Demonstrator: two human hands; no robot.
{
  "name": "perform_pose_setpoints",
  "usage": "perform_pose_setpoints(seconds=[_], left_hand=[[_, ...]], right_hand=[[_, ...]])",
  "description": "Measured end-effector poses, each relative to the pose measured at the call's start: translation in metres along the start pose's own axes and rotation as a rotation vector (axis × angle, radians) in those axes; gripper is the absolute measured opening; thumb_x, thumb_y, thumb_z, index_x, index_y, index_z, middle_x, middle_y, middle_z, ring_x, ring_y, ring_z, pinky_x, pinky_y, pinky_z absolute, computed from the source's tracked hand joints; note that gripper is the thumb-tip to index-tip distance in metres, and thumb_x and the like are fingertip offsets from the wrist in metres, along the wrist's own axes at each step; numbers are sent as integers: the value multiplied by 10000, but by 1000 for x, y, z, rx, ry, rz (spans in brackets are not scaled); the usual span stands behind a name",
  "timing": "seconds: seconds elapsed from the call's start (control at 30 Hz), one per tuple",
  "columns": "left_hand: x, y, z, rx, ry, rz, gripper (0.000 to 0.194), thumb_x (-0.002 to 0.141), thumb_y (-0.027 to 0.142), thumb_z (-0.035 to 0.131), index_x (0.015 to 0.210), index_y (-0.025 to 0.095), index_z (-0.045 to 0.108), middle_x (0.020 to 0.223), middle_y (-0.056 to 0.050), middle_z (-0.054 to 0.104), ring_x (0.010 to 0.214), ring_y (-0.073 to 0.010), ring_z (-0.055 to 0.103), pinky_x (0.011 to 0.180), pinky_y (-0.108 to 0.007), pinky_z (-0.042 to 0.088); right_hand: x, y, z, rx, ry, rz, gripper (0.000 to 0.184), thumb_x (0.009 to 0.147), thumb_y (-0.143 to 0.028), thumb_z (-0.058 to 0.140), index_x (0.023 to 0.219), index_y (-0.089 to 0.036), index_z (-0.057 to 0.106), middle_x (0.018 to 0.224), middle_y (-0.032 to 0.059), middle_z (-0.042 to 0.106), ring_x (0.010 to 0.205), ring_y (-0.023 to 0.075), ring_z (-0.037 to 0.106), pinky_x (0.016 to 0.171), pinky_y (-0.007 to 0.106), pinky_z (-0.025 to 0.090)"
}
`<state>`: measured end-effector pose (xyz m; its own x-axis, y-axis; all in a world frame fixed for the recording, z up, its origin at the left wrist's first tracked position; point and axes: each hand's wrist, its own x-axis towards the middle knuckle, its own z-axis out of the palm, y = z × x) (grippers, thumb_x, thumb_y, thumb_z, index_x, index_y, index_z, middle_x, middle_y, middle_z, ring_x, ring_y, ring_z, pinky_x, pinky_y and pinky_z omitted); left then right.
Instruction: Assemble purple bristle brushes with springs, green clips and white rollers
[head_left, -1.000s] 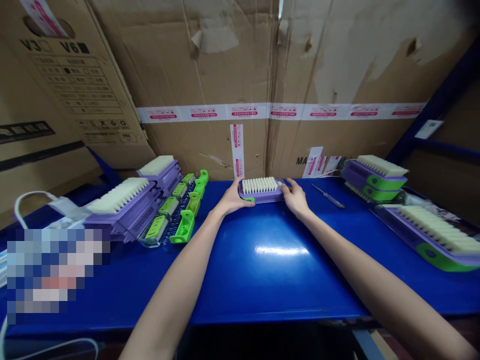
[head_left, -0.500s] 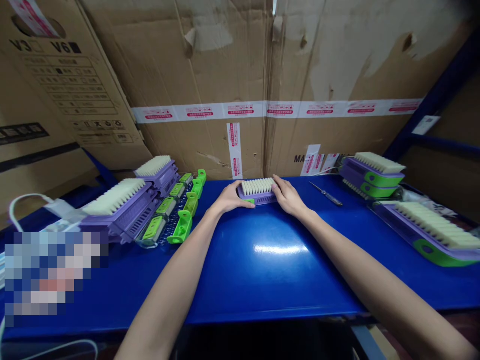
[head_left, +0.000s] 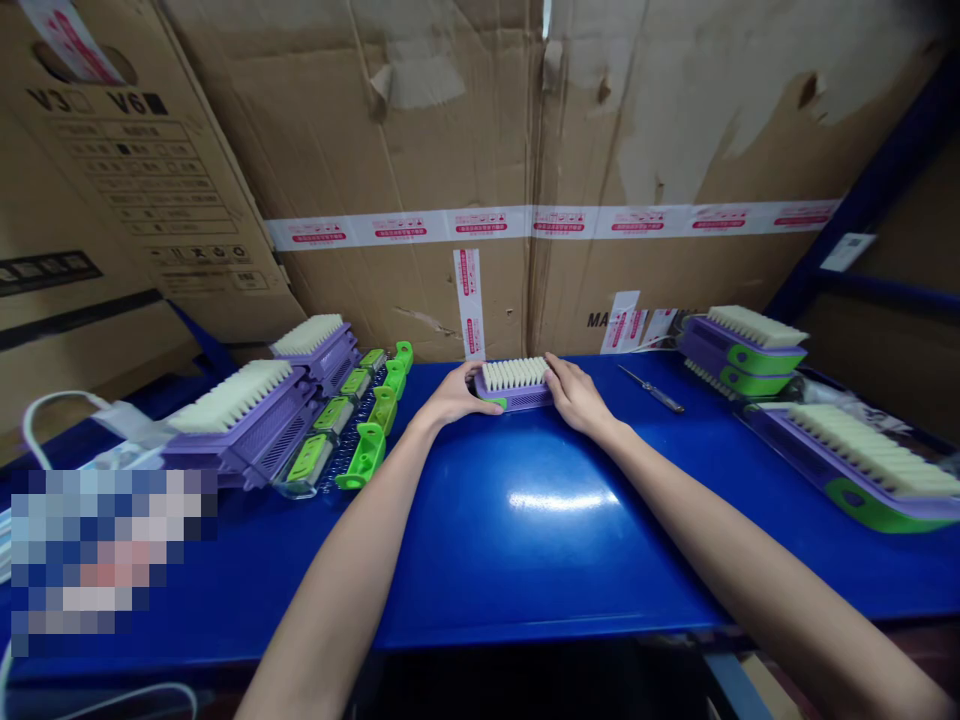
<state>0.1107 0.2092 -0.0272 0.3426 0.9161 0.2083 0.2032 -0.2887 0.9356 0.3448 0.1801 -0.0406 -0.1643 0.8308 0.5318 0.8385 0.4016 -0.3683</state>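
Observation:
A purple brush with cream bristles (head_left: 515, 381) lies bristles-up at the far middle of the blue table (head_left: 525, 540). My left hand (head_left: 454, 397) wraps round its left end, thumb under a green part at the front. My right hand (head_left: 575, 393) presses against its right end, covering that end with curled fingers. Both arms stretch forward across the table.
Stacked purple brushes (head_left: 247, 410) and a row of green-and-clear parts (head_left: 352, 410) sit at the left. More purple-and-green brushes (head_left: 742, 345) and a long one (head_left: 862, 460) lie at the right. A small metal tool (head_left: 651, 389) rests near the cardboard boxes (head_left: 480, 170) behind.
My right hand slid left along the brush, from beside its right end to over it. The brush now looks shorter between my hands. The left hand stayed put.

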Motion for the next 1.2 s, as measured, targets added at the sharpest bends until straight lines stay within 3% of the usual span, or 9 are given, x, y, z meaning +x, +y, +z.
perform_pose_setpoints(seconds=[0.1,0.17,0.3,0.53,0.77,0.87,0.97,1.13,1.2], left_hand=[[-1,2,4,8,77,19,935,320,251,917,1165,129,535,1019,-89,673,932,-211,633,874,-356,474],[-2,6,4,-30,114,-4,811,459,446,873,1130,127,546,775,-26,671,720,-164,630,714,-293,486],[-4,14,-2,-70,160,-34,641,761,724,499,992,132,580,460,25,543,437,-116,508,501,-234,395],[-3,9,1,-21,257,-54,443,720,554,677,895,161,573,457,42,548,425,-94,487,487,-211,366],[-4,11,4,9,252,-59,333,733,385,697,938,155,570,489,44,573,470,-103,528,531,-219,392],[-4,9,3,-5,271,-40,342,736,392,693,943,154,562,495,41,576,465,-99,519,527,-217,386],[-2,4,-1,-16,327,-13,375,738,436,682,956,158,557,501,40,577,462,-98,511,518,-218,384],[0,0,-6,-88,389,-43,410,742,488,664,954,157,551,499,43,562,443,-96,498,493,-218,393],[0,1,-6,-93,387,-54,415,737,486,674,955,155,551,498,42,561,441,-93,496,490,-215,393]], right_hand=[[-2,-8,-4,-78,116,-34,514,951,-371,280,1322,-88,495,1309,168,561,1254,277,468,1061,453,344],[-3,-14,-8,-101,167,-36,492,950,-354,290,1305,-92,509,1278,167,583,1228,277,481,1032,453,355],[-2,-26,-24,-93,187,20,485,957,-366,270,1273,-119,542,1224,144,622,1149,277,528,958,443,392],[5,-45,-48,-8,51,95,525,941,-531,320,1184,-171,616,1175,110,652,1078,264,581,924,381,437],[-12,-88,-33,-340,-218,88,640,838,-467,538,1395,-169,435,1388,206,458,1161,404,499,918,545,405],[-8,-77,-42,-259,-336,-32,697,754,-242,584,1424,-288,398,1428,110,452,1249,387,438,1021,688,216],[2,-53,-61,-228,-394,-47,692,647,-73,559,1274,-367,568,1270,29,605,1335,357,346,1012,766,-22],[8,-41,-79,-222,-304,79,301,840,-205,475,983,-288,727,1103,54,687,1197,323,504,1028,723,139],[6,-50,-76,-243,-299,86,341,921,-384,415,925,-255,731,1060,83,695,1150,340,528,999,720,199]])
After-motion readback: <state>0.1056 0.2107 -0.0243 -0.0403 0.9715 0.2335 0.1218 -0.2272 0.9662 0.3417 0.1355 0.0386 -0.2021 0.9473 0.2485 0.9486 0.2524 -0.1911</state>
